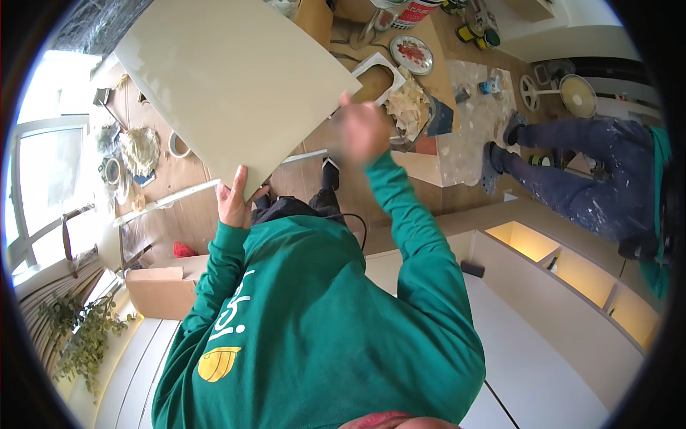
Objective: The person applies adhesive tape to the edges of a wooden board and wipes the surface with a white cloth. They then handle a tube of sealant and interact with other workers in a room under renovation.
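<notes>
A large, flat cream panel (236,79) with a smooth, slightly glossy face is tilted in front of me, one corner pointing toward my body. My left hand (234,199) grips that near corner, thumb on the face and fingers around the edge. Close to the panel's right corner is my right hand (364,130), smeared by motion. One finger of it reaches up by the corner. A dark blur beside that hand hides its other fingers, and I cannot make out whether it holds anything.
Cardboard to the right carries a paint-stained round lid (412,55), crumpled masking paper (407,107) and a can (414,13). Another person in paint-spattered trousers (572,157) stands at right, near a fan (577,96). Tape rolls (179,145) and a cardboard box (161,292) are at left.
</notes>
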A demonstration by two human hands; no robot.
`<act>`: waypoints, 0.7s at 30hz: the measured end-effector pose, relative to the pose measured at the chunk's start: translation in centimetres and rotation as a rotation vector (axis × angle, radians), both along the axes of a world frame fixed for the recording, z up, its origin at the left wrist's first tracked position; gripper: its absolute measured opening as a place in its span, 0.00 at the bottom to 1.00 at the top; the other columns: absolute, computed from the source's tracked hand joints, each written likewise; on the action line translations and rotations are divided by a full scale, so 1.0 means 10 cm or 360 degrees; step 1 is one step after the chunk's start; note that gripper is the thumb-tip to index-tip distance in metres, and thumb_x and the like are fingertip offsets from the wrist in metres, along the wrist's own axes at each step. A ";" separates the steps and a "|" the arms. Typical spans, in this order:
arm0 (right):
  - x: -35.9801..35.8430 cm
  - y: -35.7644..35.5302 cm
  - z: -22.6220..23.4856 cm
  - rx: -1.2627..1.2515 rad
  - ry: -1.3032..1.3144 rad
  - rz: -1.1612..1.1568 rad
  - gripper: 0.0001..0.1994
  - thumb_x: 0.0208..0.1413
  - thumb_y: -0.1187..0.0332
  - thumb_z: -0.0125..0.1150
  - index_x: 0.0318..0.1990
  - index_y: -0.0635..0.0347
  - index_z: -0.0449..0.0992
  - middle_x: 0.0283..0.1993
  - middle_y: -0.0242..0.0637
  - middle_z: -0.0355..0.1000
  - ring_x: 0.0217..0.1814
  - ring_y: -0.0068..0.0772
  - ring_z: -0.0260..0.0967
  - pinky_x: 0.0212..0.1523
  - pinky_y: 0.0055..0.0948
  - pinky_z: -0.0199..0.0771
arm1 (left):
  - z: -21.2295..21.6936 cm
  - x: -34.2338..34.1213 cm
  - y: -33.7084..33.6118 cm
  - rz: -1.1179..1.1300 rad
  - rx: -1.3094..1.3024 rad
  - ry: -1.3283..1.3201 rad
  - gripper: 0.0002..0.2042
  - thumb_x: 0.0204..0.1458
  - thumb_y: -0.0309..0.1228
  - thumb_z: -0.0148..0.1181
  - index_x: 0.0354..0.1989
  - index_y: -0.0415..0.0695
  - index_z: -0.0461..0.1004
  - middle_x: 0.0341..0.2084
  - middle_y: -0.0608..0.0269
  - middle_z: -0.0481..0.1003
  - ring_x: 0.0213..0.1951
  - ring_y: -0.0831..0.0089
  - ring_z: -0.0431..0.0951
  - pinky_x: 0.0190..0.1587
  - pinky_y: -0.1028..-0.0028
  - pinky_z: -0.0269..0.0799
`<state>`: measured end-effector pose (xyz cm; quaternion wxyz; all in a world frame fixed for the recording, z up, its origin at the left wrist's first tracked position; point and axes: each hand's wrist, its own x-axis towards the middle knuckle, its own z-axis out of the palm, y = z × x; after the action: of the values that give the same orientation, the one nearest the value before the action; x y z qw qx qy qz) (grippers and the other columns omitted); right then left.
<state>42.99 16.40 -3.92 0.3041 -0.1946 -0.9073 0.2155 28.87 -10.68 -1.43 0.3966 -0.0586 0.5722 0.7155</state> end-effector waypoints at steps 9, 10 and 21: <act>0.01 -0.11 0.04 -0.0118 0.0041 0.0062 0.27 0.55 0.73 0.57 0.64 0.46 0.69 0.29 0.37 0.61 0.27 0.39 0.62 0.26 0.38 0.68 | 0.03 0.02 -0.02 0.0009 0.0004 0.0009 0.21 0.59 0.36 0.59 0.57 0.42 0.64 0.48 0.57 0.73 0.44 0.65 0.79 0.34 0.67 0.83; -0.03 0.09 0.04 -0.0032 0.0068 -0.0063 0.27 0.55 0.73 0.57 0.64 0.47 0.69 0.29 0.37 0.61 0.26 0.39 0.62 0.25 0.38 0.68 | 0.01 0.01 0.00 -0.0022 0.0044 0.0006 0.21 0.59 0.36 0.59 0.57 0.42 0.64 0.48 0.57 0.73 0.44 0.65 0.79 0.34 0.67 0.83; -0.06 0.14 0.07 0.0161 0.0072 -0.0140 0.30 0.51 0.75 0.56 0.65 0.45 0.69 0.33 0.37 0.63 0.29 0.38 0.65 0.27 0.38 0.69 | 0.08 0.04 0.03 0.0001 0.0043 0.0010 0.22 0.58 0.37 0.61 0.57 0.42 0.64 0.48 0.57 0.73 0.44 0.64 0.79 0.37 0.65 0.83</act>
<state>42.41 17.82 -3.23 0.3432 -0.2138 -0.9005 0.1600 29.28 -10.37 -0.60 0.3953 -0.0511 0.5637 0.7234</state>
